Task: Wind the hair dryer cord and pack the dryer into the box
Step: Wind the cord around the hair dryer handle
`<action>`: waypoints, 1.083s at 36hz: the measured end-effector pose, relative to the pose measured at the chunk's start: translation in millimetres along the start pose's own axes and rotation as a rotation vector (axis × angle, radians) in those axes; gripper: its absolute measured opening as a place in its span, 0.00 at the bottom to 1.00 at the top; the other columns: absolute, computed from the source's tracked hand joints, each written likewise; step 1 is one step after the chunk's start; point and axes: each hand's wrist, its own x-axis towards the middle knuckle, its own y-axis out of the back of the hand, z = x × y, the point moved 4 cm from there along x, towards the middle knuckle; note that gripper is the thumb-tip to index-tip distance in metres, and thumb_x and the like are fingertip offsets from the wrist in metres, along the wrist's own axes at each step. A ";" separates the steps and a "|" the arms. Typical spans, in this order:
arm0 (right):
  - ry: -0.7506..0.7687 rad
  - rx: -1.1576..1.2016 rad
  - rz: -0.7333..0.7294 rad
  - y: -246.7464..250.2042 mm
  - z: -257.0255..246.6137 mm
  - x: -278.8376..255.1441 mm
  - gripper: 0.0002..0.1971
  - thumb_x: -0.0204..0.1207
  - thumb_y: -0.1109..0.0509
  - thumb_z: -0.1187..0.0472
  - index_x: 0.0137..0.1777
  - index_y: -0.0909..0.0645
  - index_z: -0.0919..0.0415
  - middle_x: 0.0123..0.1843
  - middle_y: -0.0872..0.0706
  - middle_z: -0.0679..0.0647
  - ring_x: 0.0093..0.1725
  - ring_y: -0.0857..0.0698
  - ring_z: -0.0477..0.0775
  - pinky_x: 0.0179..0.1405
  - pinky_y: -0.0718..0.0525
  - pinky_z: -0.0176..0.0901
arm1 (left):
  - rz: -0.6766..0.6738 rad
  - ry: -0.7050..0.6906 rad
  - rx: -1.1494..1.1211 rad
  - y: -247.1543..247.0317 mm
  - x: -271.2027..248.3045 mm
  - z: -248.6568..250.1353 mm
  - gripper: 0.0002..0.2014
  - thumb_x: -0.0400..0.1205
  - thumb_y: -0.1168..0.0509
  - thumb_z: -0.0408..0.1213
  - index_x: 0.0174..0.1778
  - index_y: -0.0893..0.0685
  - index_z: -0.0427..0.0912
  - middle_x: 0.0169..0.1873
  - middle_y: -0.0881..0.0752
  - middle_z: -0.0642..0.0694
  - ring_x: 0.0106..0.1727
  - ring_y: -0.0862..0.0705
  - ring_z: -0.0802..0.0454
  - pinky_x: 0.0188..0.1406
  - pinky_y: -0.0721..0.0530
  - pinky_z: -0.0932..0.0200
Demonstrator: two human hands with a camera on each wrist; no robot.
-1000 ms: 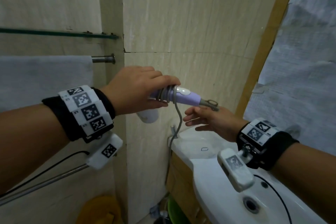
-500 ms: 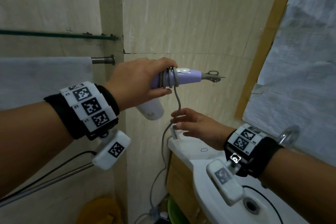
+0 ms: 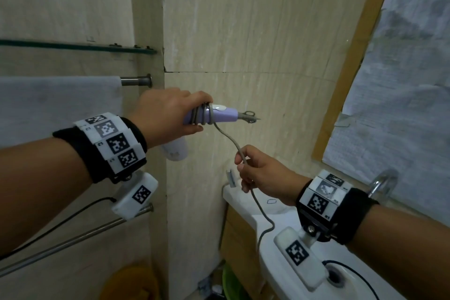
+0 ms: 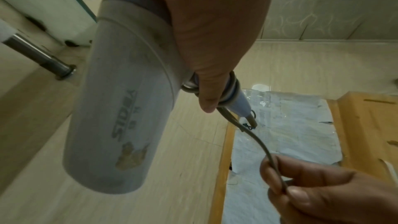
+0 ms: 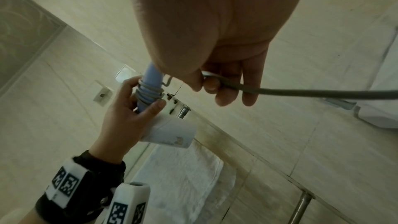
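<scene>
My left hand grips the hair dryer by its lilac handle, which points right; the white barrel hangs below the hand. Several turns of grey cord sit wound round the handle next to my fingers. The loose cord runs down from the handle to my right hand, which pinches it between thumb and fingers. Below that hand the cord drops over the sink edge. No box is in view.
A white sink stands at lower right with a chrome tap behind it. A covered mirror in a wooden frame hangs above. On the left are a glass shelf, a towel on a rail and a lower metal bar.
The right hand came down from the handle's tip, took hold of the cord and drew it out to the lower right. The left hand raised the dryer slightly; more turns show on the handle.
</scene>
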 end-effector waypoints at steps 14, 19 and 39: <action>0.138 -0.279 0.049 -1.9 -14.9 -1.5 0.09 0.83 0.37 0.55 0.51 0.16 0.55 0.34 0.24 0.46 0.25 0.29 0.38 0.30 0.32 0.31 | -0.084 -0.206 0.169 -34.1 -10.4 7.9 0.23 0.78 0.35 0.55 0.68 0.28 0.59 0.43 0.14 0.52 0.43 0.18 0.50 0.36 0.22 0.56; 0.119 -0.310 0.056 4.7 -15.5 -1.3 0.11 0.81 0.34 0.56 0.51 0.14 0.62 0.29 0.26 0.49 0.17 0.30 0.36 0.19 0.34 0.22 | -0.132 -0.341 0.239 -45.7 -16.0 17.9 0.24 0.79 0.35 0.54 0.70 0.30 0.58 0.47 0.14 0.51 0.47 0.18 0.49 0.42 0.23 0.53; 0.137 -0.218 -0.002 15.2 -17.8 0.7 0.01 0.74 0.26 0.63 0.43 0.14 0.56 0.35 0.15 0.48 0.32 0.20 0.37 0.37 0.22 0.27 | -0.043 -0.706 0.114 -38.6 -35.6 50.2 0.25 0.70 0.25 0.50 0.63 0.21 0.54 0.37 0.14 0.49 0.37 0.17 0.48 0.32 0.19 0.52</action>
